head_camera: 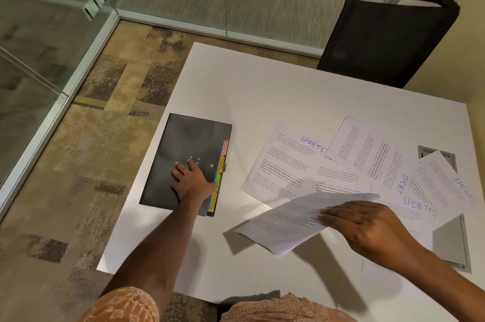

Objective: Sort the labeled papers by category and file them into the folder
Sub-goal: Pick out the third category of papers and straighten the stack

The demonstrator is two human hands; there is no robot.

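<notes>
The sheet, judged light and floppy, is pinched at its edge by the right hand, while the folder is pressed beneath the flat, spread-fingered left hand.

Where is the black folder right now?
In the head view, the black folder lies closed near the table's left edge, under the left hand, left of the sheet the right hand holds.

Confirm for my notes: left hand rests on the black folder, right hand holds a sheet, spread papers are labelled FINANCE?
Wrong label: the head view shows the spread papers marked SPORTS. The left hand on the black folder, right hand holding the sheet: correct.
</notes>
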